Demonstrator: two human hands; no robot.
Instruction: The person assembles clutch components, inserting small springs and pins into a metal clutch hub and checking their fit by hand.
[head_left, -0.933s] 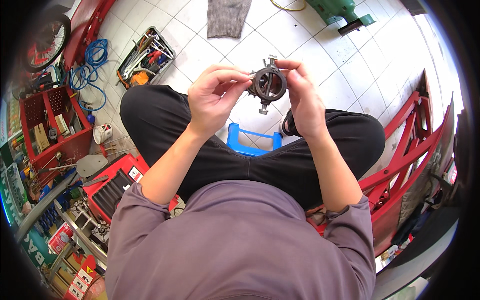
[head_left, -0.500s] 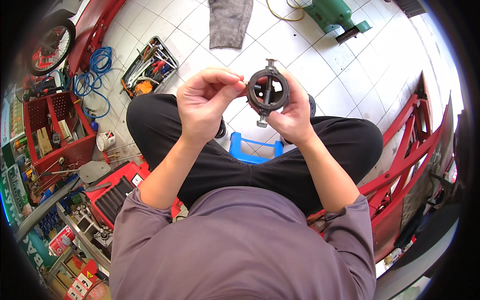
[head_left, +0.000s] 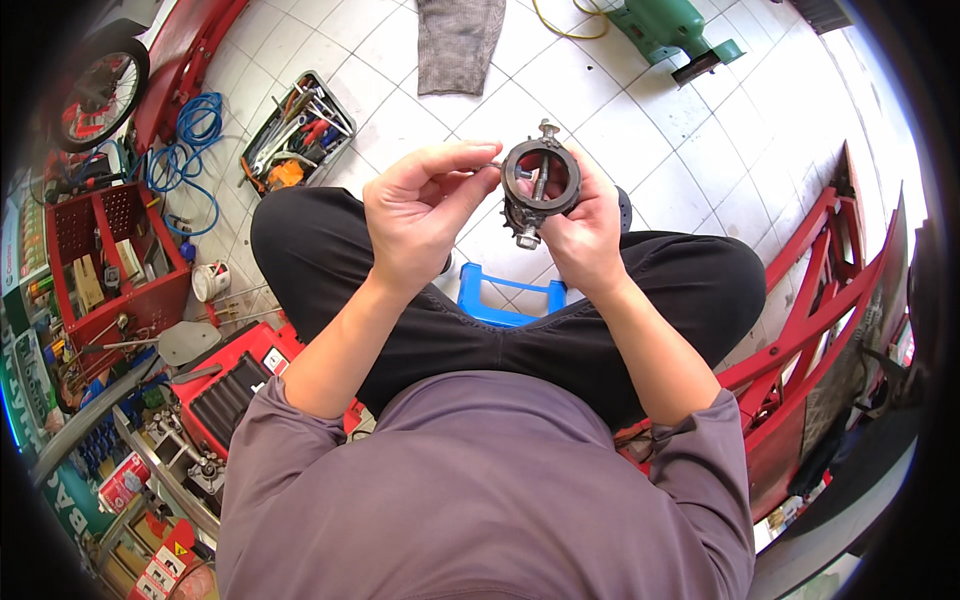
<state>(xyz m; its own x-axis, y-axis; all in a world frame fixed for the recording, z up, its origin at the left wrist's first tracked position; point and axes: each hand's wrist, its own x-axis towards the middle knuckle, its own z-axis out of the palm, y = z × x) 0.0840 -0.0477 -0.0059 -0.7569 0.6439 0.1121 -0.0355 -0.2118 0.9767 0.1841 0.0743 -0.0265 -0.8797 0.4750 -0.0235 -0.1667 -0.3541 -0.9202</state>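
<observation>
Through the head camera I look down on a seated person, legs in black trousers point(head_left: 320, 265) folded wide, two bare hands raised over the white tiled floor point(head_left: 640, 135). The dark metal ring point(head_left: 538, 208) is held up in the air between those hands, above the gap between the knees, its round opening facing up toward me. A threaded bolt point(head_left: 541, 180) crosses the opening, and its ends jut past the ring on the far and near sides. I see the right hand point(head_left: 588, 235) clamped on the ring from the right, thumb at its near side, fingers partly hidden behind. The left hand point(head_left: 425, 205) sits just beside the ring's left side, thumb and forefinger pinched together on a thin dark stem point(head_left: 484, 169); whether that stem is joined to the ring, I can't tell. The two hands are apart, with the ring between them.

Below the ring, between the thighs, I make out a blue plastic frame point(head_left: 490, 317). Off to the left on the floor lies a black tray point(head_left: 338, 101) of hand tools, an orange tool point(head_left: 286, 173) at its near end. Toward the far edge of the visible floor I find a grey cloth point(head_left: 460, 48) and, at the far right, a green machine point(head_left: 662, 32) beside a yellow cord point(head_left: 575, 38)
</observation>
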